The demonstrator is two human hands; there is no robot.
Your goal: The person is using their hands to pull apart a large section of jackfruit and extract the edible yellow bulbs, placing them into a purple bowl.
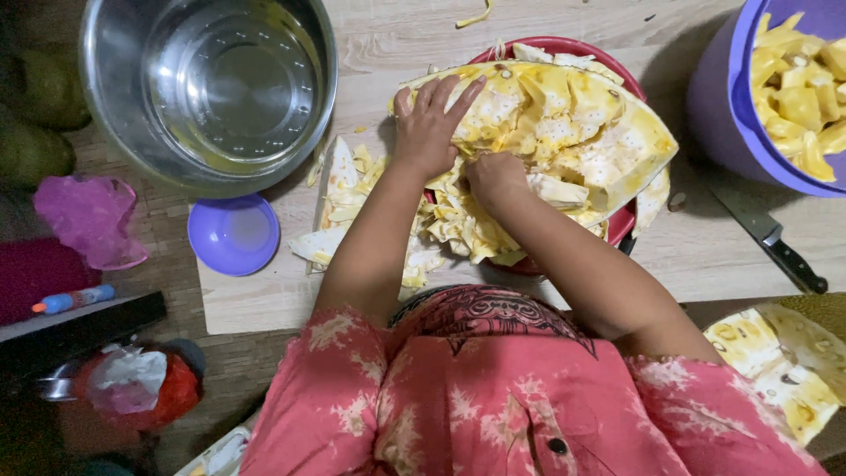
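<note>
Pale wood-grain surface (705, 256) fills the middle of the frame, laid over a darker wooden floor that shows along the left edge. At centre, a large cut jackfruit piece (564, 123) lies across a red tray (582, 48), its yellow-white flesh facing up.

The left hand (429, 128) rests flat on the fruit's left end, fingers (458, 92) spread wide and pressed against the flesh, gripping nothing. The right hand (495, 179) sits just right of it and lower, its fingers curled down into the fibrous strands at the fruit's lower edge; they look closed on the fibres, though the fingertips are hidden in the flesh.

Torn pale scraps (352, 203) are heaped on the surface below and left of the fruit, running under both forearms.

At upper left stands a big steel bowl (132, 115), and just below it a small purple lid (233, 234). At upper right, a purple tub (731, 115) holds yellow fruit pods (802, 97). A black-handled knife (775, 242) lies on the surface at right, apart from both hands. Another cut jackfruit slab (784, 361) sits at lower right. A pink plastic bag (88, 216) lies at the left edge.
</note>
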